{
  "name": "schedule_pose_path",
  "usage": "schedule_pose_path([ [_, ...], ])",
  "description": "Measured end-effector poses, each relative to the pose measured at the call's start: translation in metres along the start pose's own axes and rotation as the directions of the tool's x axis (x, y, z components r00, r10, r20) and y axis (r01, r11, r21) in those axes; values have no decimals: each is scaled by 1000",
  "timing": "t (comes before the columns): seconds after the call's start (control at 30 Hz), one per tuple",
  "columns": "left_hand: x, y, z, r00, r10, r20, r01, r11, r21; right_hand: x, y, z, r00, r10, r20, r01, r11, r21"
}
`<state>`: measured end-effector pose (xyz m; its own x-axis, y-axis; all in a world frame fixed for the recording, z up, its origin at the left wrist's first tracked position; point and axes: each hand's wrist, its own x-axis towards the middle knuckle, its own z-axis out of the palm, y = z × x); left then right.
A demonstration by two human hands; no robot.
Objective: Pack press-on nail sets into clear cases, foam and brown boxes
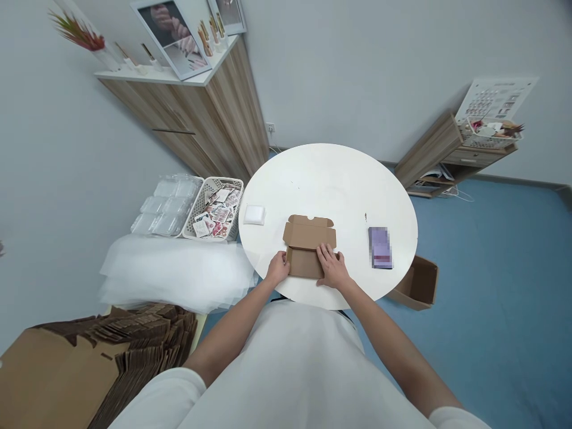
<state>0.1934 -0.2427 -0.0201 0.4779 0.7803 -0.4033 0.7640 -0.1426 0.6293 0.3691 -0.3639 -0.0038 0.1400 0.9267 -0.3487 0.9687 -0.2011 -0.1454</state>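
Note:
A small brown cardboard box lies partly folded on the round white table, its lid flap open toward the far side. My left hand grips the box's near left edge with curled fingers. My right hand lies flat on the box's near right part, fingers stretched out and pressing down. A small white packet rests on the table to the left of the box. A purple flat item lies on the table to the right.
A white basket of small printed packets and a stack of clear plastic trays sit on a white-covered surface at left. Flat cardboard blanks are piled at lower left. An open brown carton stands on the blue floor.

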Motion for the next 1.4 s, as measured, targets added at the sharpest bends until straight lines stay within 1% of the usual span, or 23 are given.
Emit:
schedule_pose_path([
  [0.2,1,4,-3,1000,-13,12,11,988,152,-2,-1,0,1000,-6,-3,6,1000,-7],
  [0.43,2,11,-4,999,-36,2,35,972,231,-3,-1,0,1000,-5,-4,5,1000,-1],
  [0.6,2,12,-3,999,-38,-23,42,969,242,-3,-1,1,1000,-10,-4,10,1000,7],
  [0.73,-1,9,-2,1000,11,-29,-6,987,159,-2,2,0,1000,1,-19,-1,1000,1],
  [0.9,-10,8,-8,989,141,53,-140,990,-26,-1,12,-4,1000,1,-20,-1,1000,-2],
  [0.97,-12,10,-12,971,215,105,-212,976,-39,-1,17,-5,1000,1,-23,-1,1000,-8],
  [1.07,-8,15,-16,935,291,202,-301,953,19,-1,22,-6,1000,-7,-20,6,1000,-19],
  [1.13,-2,19,-17,925,288,248,-314,946,74,-1,25,-6,1000,-17,-18,16,999,-32],
  [1.27,10,21,-13,924,247,293,-304,938,167,-3,26,-7,999,-31,-36,29,999,-45],
  [1.4,14,20,-9,914,247,321,-319,927,196,-3,28,-6,998,-30,-46,29,999,-33],
])
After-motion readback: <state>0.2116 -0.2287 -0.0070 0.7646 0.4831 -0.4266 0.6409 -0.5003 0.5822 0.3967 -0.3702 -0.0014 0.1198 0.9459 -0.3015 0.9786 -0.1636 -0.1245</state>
